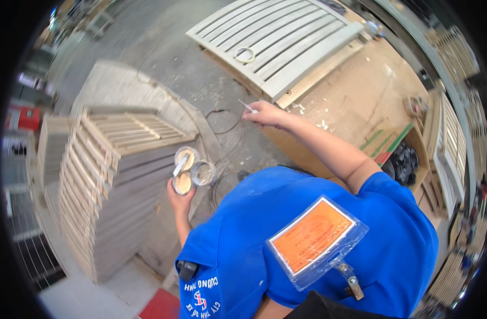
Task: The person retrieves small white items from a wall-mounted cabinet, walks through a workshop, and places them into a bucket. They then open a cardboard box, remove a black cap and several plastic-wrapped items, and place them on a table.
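My left hand grips a cluster of three clear plastic cups from below. Beige paste shows in two of them, and the third looks greyish inside. A flat whitish spatula lies across the paste-filled cups. Stretched out ahead, my right hand pinches a small thin pale blade, its tip pointing away to the upper left. That blade is apart from the near corner of a grey slatted wooden panel. A pale ring rests on the panel's slats.
Slatted wooden frames stand stacked at left. A brown work surface, bearing white scraps, supports the panel. Cables trail over the floor. Near my right elbow, a black plastic bag sits in a cardboard box. More slatted pieces lean at right.
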`<action>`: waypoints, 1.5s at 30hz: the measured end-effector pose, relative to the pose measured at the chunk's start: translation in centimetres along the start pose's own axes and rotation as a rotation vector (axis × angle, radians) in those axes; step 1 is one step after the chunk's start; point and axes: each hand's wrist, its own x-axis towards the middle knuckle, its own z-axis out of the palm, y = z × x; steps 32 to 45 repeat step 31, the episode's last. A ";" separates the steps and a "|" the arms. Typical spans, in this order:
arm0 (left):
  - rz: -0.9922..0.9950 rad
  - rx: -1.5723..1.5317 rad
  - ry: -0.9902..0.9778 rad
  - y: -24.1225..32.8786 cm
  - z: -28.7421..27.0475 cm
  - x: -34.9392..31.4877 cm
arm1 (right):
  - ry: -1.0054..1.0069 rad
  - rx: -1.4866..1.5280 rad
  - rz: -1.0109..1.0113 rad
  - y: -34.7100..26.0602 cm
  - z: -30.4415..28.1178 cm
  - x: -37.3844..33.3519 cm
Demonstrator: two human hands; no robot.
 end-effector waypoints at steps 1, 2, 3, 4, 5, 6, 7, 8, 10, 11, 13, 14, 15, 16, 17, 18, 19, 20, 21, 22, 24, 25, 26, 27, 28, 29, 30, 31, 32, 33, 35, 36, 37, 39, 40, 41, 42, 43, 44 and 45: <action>-0.002 0.003 -0.022 -0.3 -0.9 1.0 | 0.041 -0.010 0.001 0.1 -0.2 0.3; -0.001 -0.005 -0.033 -0.5 -1.4 2.0 | 0.035 -0.006 -0.005 0.2 -0.6 0.7; -0.001 0.090 -0.013 -0.7 -1.9 3.1 | 0.108 -0.034 0.010 0.3 -1.1 1.1; 0.005 0.096 -0.028 -1.0 -2.4 3.9 | 0.166 -0.037 0.042 0.4 -1.6 1.7; 0.012 0.098 -0.031 -1.2 -2.5 4.8 | 0.205 -0.034 0.039 0.6 -2.3 2.3; 0.057 0.089 -0.027 -1.4 -2.5 5.8 | 0.263 -0.040 0.081 0.7 -3.0 3.1; 0.041 0.076 -0.010 -1.5 -2.4 6.7 | 0.308 0.014 0.102 0.8 -3.7 3.8; 0.018 0.034 -0.006 -1.5 -2.4 7.4 | 0.314 -0.014 0.053 0.8 -4.6 4.5; 0.013 -0.053 -0.047 -0.6 -1.6 9.0 | 0.435 -0.065 0.016 0.7 -6.3 5.5; 0.011 -0.076 -0.050 0.1 -1.3 9.6 | 0.451 -0.064 0.011 0.5 -7.1 5.8; 0.100 0.047 -0.064 1.5 -0.4 11.2 | 0.521 -0.088 -0.026 -0.4 -8.1 6.3; 0.074 0.133 -0.056 2.3 -0.4 11.7 | 0.494 -0.090 -0.066 -1.0 -8.2 6.5; 0.150 0.120 -0.079 3.3 0.1 12.7 | 0.510 -0.167 -0.087 -1.7 -7.9 6.7; 0.232 0.125 -0.087 4.4 0.7 13.6 | 0.495 -0.235 -0.120 -2.4 -7.5 7.0; 0.277 0.136 -0.108 5.5 0.9 14.3 | 0.454 -0.266 -0.211 -3.2 -6.9 7.3; 0.283 0.126 -0.154 6.8 1.2 15.1 | 0.429 -0.343 -0.295 -4.0 -6.1 7.5; 0.388 0.077 -0.177 8.4 1.7 16.0 | 0.344 -0.320 -0.342 -4.9 -5.2 7.7; 0.329 0.089 -0.234 9.8 2.2 16.8 | 0.288 -0.307 -0.344 -5.7 -4.3 7.8; 0.345 0.067 -0.271 11.2 2.7 17.6 | 0.299 -0.451 -0.440 -6.5 -3.4 7.7; 0.377 0.034 -0.310 12.3 3.2 18.2 | 0.312 -0.593 -0.518 -7.3 -2.6 7.6; 0.404 0.012 -0.362 14.0 4.6 19.4 | 0.317 -0.787 -0.567 -8.6 -1.6 7.2; 0.438 -0.014 -0.391 14.6 5.2 19.7 | 0.307 -0.834 -0.540 -9.1 -1.3 7.1; 0.438 -0.013 -0.414 15.0 5.9 19.9 | 0.297 -0.874 -0.536 -9.4 -1.3 7.1; 0.454 -0.026 -0.435 15.5 6.8 20.2 | 0.306 -0.928 -0.517 -9.6 -1.5 7.1; 0.479 -0.044 -0.456 16.1 7.7 20.7 | 0.296 -0.972 -0.489 -9.6 -1.8 7.3; 0.500 -0.027 -0.499 16.6 8.7 21.2 | 0.287 -1.014 -0.459 -9.5 -2.3 7.6; 0.526 -0.013 -0.537 17.0 9.7 21.7 | 0.265 -1.039 -0.447 -9.2 -3.0 8.0; 0.549 0.000 -0.578 17.4 10.6 22.2 | 0.301 -1.046 -0.415 -8.7 -3.8 8.5; 0.549 0.000 -0.578 17.4 10.6 22.2 | 0.301 -1.046 -0.415 -8.7 -3.8 8.5; 0.549 0.000 -0.578 17.4 10.6 22.2 | 0.301 -1.046 -0.415 -8.7 -3.8 8.5; 0.549 0.000 -0.578 17.4 10.6 22.2 | 0.301 -1.046 -0.415 -8.7 -3.8 8.5; 0.549 0.000 -0.578 17.4 10.6 22.2 | 0.301 -1.046 -0.415 -8.7 -3.8 8.5; 0.549 0.000 -0.578 17.4 10.6 22.2 | 0.301 -1.046 -0.415 -8.7 -3.8 8.5; 0.549 0.000 -0.578 17.4 10.6 22.2 | 0.301 -1.046 -0.415 -8.7 -3.8 8.5; 0.549 0.000 -0.578 17.4 10.6 22.2 | 0.301 -1.046 -0.415 -8.7 -3.8 8.5; 0.549 0.000 -0.578 17.4 10.6 22.2 | 0.301 -1.046 -0.415 -8.7 -3.8 8.5; 0.549 0.000 -0.578 17.4 10.6 22.2 | 0.301 -1.046 -0.415 -8.7 -3.8 8.5; 0.549 0.000 -0.578 17.4 10.6 22.2 | 0.301 -1.046 -0.415 -8.7 -3.8 8.5; 0.549 0.000 -0.578 17.4 10.6 22.2 | 0.301 -1.046 -0.415 -8.7 -3.8 8.5; 0.549 0.000 -0.578 17.4 10.6 22.2 | 0.301 -1.046 -0.415 -8.7 -3.8 8.5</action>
